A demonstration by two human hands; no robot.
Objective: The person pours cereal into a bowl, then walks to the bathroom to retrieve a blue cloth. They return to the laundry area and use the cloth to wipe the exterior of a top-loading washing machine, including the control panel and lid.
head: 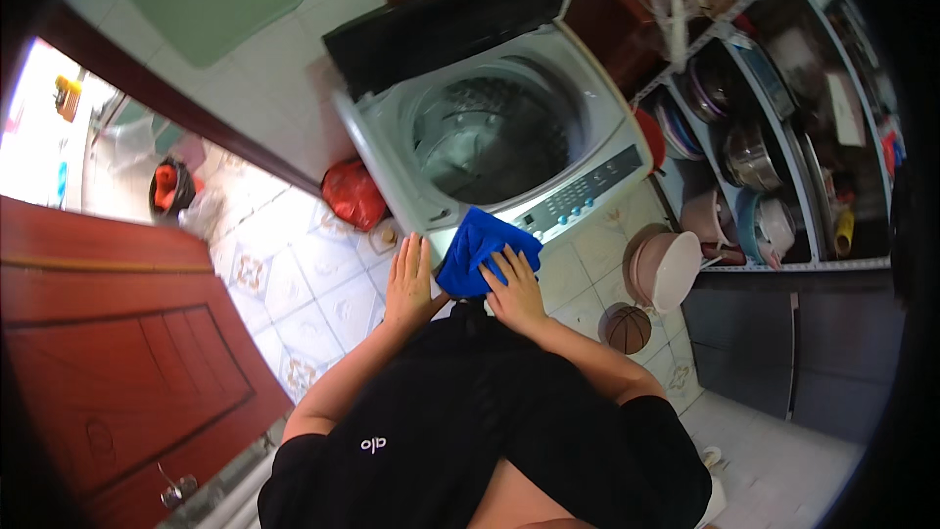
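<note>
A top-loading washing machine (pixel 499 125) stands before me with its dark lid (pixel 448 29) raised and its metal drum in sight. On its near left corner lies a folded blue cloth (pixel 477 242). My right hand (pixel 516 290) rests on the cloth with its fingers spread, pressing its near right part; whether the fingers grip the fabric is not clear. Left of the cloth, my left hand (pixel 411 281) is held flat against the machine's edge, fingers extended, with nothing seen in it. Right of the cloth runs the control panel (pixel 580 187) with blue buttons.
A red plastic bag (pixel 354 195) sits on the floor left of the machine. To the right are pink buckets (pixel 668 272), a basketball (pixel 628 329) and a metal shelf (pixel 793 264) holding pots. A red wooden door (pixel 125 353) stands at the left.
</note>
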